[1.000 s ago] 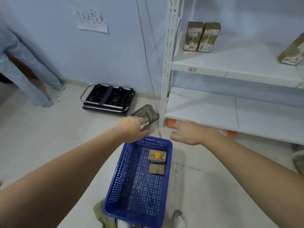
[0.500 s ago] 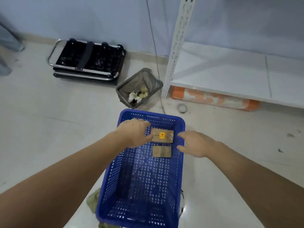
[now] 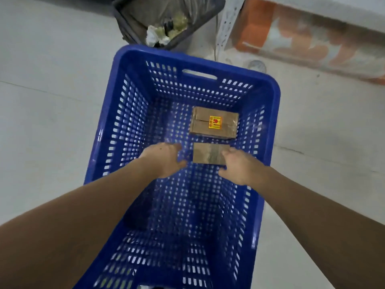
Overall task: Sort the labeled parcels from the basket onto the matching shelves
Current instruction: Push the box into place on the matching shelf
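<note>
A blue perforated basket (image 3: 116,113) stands on the floor below me. Two brown cardboard parcels lie on its bottom near the far end. The farther parcel (image 3: 200,124) carries a yellow and red sticker. The nearer, smaller parcel (image 3: 205,153) is plain with clear tape. My right hand (image 3: 239,165) rests on the small parcel's right end, fingers curled over it. My left hand (image 3: 164,159) is inside the basket just left of that parcel, fingers spread, holding nothing. Both forearms reach in from the bottom of the view.
A dark waste bin (image 3: 166,19) with crumpled paper stands just beyond the basket. A white shelf post (image 3: 229,24) rises at the top, with an orange and white roll (image 3: 308,44) lying under the lowest shelf. Pale floor surrounds the basket.
My view has dropped from the shelves to straight down into the basket. Both hands have gone from above the rim down inside, and my right hand has reached the small parcel.
</note>
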`<state>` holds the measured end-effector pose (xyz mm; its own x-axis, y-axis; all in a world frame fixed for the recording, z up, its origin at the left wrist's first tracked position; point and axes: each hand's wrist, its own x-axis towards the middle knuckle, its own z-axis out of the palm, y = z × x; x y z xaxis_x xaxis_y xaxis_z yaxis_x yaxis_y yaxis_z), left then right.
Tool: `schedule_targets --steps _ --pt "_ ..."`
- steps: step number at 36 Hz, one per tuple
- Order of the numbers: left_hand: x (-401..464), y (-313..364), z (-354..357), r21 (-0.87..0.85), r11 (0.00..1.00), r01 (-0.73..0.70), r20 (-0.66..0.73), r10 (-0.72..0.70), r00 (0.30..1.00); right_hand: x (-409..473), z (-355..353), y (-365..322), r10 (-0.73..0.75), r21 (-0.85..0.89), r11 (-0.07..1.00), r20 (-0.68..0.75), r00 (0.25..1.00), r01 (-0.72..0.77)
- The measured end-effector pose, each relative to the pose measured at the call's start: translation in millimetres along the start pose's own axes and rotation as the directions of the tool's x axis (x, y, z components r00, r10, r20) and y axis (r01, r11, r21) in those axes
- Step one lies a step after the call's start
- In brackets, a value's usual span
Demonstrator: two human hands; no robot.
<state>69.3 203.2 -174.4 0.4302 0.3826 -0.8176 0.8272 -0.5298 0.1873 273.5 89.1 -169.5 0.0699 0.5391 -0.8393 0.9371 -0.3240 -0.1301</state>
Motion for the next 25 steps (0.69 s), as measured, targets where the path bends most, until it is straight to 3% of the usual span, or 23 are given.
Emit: schedule_targets --steps 14,22,25 --pt "72 -27 48 -0.082 0.996 -0.029 -0.062 0.024 0.998 112 37 -11 0.077 -0.002 0.997 -0.064 0.995 -0.077" --pt "98 -42 80 -0.123 0.992 -0.03 -0.043 0.024 0.999 159 81 -9 0.204 -0.171 0.964 -0.008 0.979 -0.203" --pt "106 -49 92 -0.188 0.982 -0.011 -0.058 0.0 0.998 173 97 -16 0.216 -0.206 0.951 -0.095 0.972 -0.231"
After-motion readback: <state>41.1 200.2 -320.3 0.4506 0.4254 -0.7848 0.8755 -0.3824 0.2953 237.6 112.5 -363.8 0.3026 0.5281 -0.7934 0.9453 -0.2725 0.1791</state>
